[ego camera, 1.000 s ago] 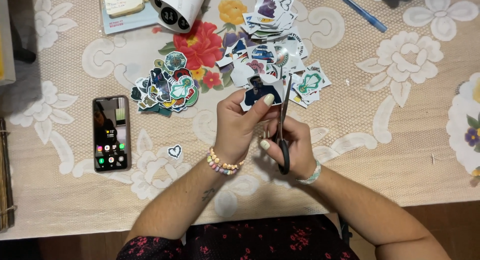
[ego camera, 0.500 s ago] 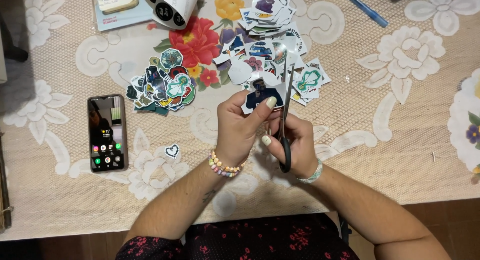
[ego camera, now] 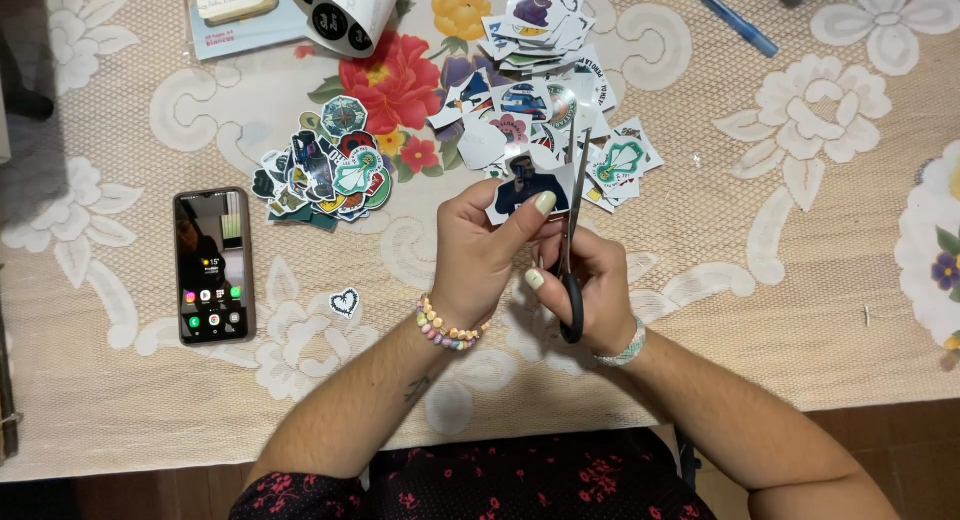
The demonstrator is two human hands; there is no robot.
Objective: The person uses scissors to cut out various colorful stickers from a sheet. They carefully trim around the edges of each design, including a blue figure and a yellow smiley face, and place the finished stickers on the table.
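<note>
Left hand: the left hand (ego camera: 478, 255) is raised just over the table, thumb and fingers pinched on a sticker (ego camera: 528, 186), a beaded bracelet (ego camera: 447, 329) at the wrist.
Right hand: the right hand (ego camera: 592, 292) is closed around the black handles of the scissors (ego camera: 572, 242), blades pointing away from the body and meeting the sticker's right edge.
Sticker: a white-edged cutout with a dark blue figure, held between both hands above the cloth.
Hands together: close, nearly touching.
Table: a cream lace cloth (ego camera: 820, 270) with flower patterns covers it.
Nearby: a heap of cut stickers (ego camera: 325, 175) to the left, uncut ones (ego camera: 540, 60) beyond the hands, a phone (ego camera: 212, 265) with lit screen, a small heart sticker (ego camera: 344, 302), a blue pen (ego camera: 727, 17).
</note>
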